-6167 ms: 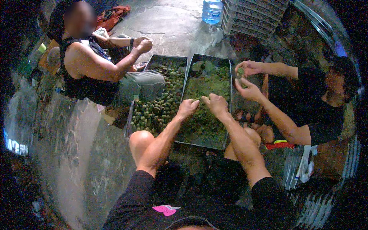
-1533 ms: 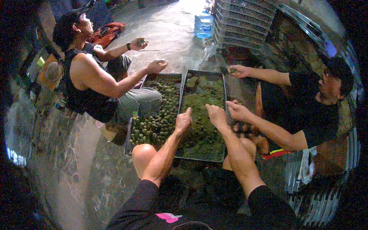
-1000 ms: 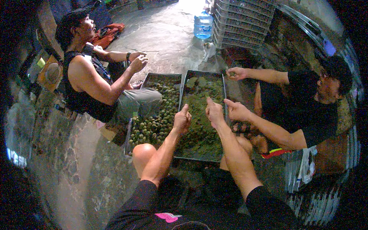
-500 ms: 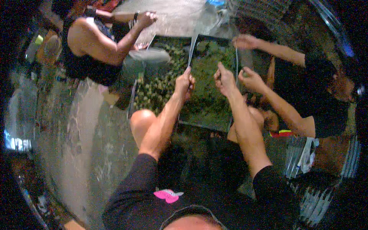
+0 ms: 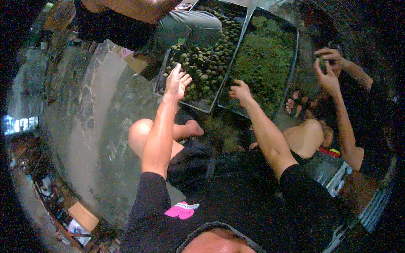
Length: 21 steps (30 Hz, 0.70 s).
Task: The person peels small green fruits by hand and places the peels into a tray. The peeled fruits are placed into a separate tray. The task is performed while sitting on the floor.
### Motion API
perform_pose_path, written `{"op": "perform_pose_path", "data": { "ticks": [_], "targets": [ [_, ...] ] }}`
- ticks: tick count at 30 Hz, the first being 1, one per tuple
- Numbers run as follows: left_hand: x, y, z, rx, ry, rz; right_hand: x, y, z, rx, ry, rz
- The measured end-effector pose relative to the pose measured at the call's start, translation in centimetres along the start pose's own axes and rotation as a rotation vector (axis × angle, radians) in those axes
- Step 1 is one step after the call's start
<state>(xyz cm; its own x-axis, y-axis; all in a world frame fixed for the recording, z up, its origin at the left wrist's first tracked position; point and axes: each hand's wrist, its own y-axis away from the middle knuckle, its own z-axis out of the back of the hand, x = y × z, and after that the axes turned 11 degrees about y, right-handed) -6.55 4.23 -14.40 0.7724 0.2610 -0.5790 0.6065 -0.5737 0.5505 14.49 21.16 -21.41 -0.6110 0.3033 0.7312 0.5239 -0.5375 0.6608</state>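
Note:
My left hand [image 5: 178, 82] is raised over the near left corner of a dark tray [image 5: 158, 80], palm turned inward and fingers apart, with nothing in it. Small pale rounded clumps [image 5: 206, 78] fill that tray in rows. My right hand [image 5: 240, 92] hovers by the near left corner of a second tray [image 5: 296, 52], which holds a mat of fine green growth [image 5: 265, 55]. Its fingers are loosely bent and apart, and I see nothing between them. Whether either hand touches the trays is hard to tell.
A person at the far left leans by the first tray, a grey-clothed leg [image 5: 194, 21] across it. On the right, another person's hands [image 5: 329, 63] are raised close together beside the green tray. A cardboard box [image 5: 83, 216] stands at the lower left.
The view has shifted, so the trays appear farther right and higher. My left hand has gone from closed to spread. My right fingers have loosened, and the hands look lower.

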Motion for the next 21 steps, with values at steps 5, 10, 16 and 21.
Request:
{"op": "perform_pose_path", "data": {
  "ticks": [5, 10, 16, 21],
  "targets": [
    [-0.1, 3.9, -2.9, 0.045, 0.011, -0.045, -11.5, -5.6, 2.9, -0.344, 0.833, 0.049],
    [-3.1, 9.2, -9.1, 0.184, -0.053, -0.067, -12.9, -7.6, -0.7, -0.463, 0.797, 0.141],
    [-4.9, 10.9, -9.9, 0.149, -0.09, -0.073, -13.0, -8.0, -1.9, -0.144, 1.011, 0.417],
    [-4.9, 11.6, -10.4, 0.196, -0.091, -0.045, -12.2, -3.8, -2.4, -0.036, 0.954, 0.409]
  ]
}}
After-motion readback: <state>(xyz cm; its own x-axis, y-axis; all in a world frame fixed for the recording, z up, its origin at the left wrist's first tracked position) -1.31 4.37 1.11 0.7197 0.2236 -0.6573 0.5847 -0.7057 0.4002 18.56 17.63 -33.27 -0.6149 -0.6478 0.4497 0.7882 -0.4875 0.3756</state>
